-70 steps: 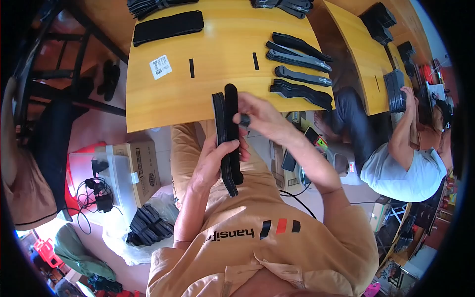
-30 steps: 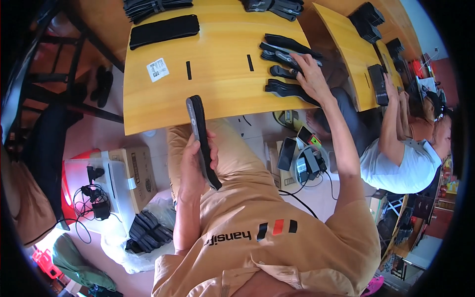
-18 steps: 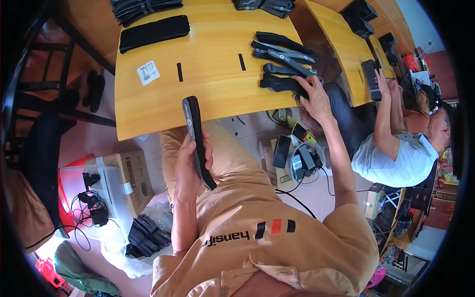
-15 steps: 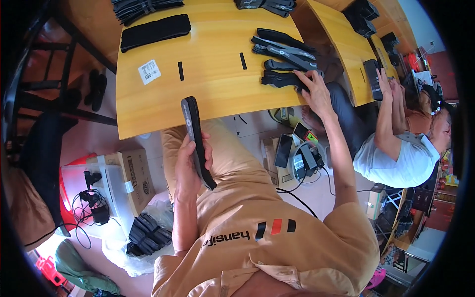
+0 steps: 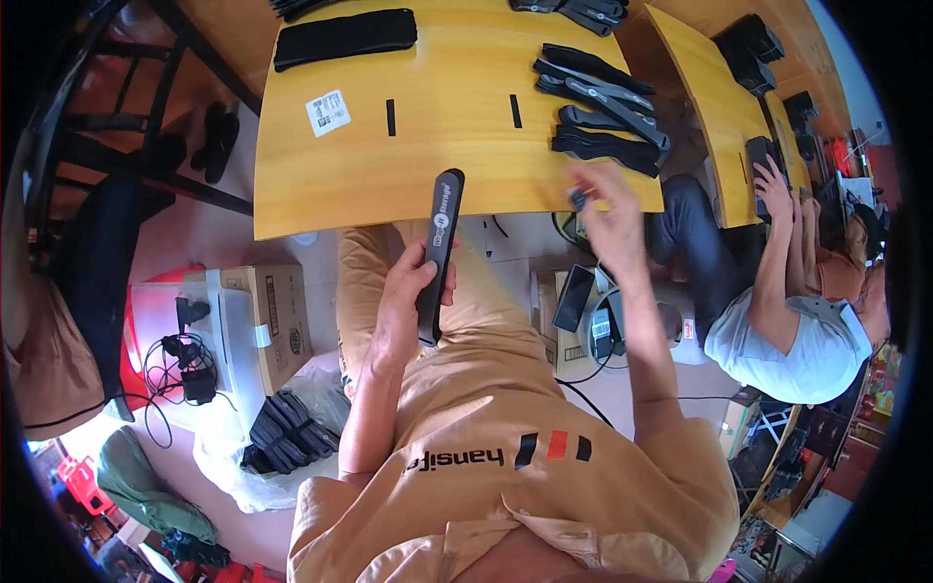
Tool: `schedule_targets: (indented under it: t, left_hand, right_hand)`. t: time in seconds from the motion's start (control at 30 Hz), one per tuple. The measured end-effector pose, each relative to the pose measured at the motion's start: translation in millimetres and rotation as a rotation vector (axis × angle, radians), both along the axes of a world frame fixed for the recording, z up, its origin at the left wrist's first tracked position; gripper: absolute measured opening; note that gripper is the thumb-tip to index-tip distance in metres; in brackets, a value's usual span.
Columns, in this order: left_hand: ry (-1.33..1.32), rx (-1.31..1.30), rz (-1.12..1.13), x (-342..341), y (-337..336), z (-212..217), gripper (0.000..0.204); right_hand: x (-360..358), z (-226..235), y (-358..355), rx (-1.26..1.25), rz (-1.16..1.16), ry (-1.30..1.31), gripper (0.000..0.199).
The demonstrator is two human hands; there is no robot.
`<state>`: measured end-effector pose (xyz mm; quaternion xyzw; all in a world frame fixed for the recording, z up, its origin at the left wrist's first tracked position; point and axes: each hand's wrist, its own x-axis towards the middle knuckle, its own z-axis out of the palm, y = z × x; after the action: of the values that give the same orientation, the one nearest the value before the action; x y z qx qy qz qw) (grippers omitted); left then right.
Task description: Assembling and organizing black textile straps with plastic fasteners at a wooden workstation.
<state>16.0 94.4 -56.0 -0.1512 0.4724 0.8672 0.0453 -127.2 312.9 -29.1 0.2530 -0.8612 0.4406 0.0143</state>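
My left hand [image 5: 406, 301] grips a long black flat bar [image 5: 438, 248] with a small round white label, held over my lap with its tip reaching the near edge of the yellow wooden table [image 5: 428, 155]. My right hand [image 5: 604, 209] is blurred at the table's near right edge, fingers pinched on a small dark piece [image 5: 577, 199]. Just beyond it lies a row of black and grey handle-like parts [image 5: 603, 112] on the table.
A black flat pad [image 5: 345, 37], a white sticker [image 5: 328, 112] and two short black strips [image 5: 391, 117] lie on the table. Another person [image 5: 797, 291] works at a second yellow table [image 5: 724, 107] on the right. A cardboard box [image 5: 262, 316] and a bag of black parts [image 5: 287, 442] sit on the floor at left.
My right hand reached to the row of parts on the table, then drew back toward me with a small dark piece. The left hand kept the black bar, tilting it slightly.
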Motion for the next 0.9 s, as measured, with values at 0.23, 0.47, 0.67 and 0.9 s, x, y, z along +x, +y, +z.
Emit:
schedule_targets:
  t: [0.23,0.47,0.67,0.9]
  left_hand:
    - [0.025,-0.134,-0.072,13.0,-9.7,-3.1,0.035]
    - [-0.027,-0.497,0.045,50.0,-48.3,1.9,0.031]
    - [0.262,-0.383,0.323,98.3,-86.3,28.0,0.029]
    - [-0.023,-0.565,-0.474,89.2,-33.4,5.2,0.026]
  right_hand:
    - [33.5,12.2,-75.9,-0.431,0.319,-0.565,0.035]
    - [63.0,-23.8,-88.5,-0.324,0.365,-0.903,0.014]
    - [89.2,-67.3,-74.0,-0.602,0.113,-1.463,0.010]
    - [118.9,-42.2,-89.1,-0.787,0.164,-1.565,0.013]
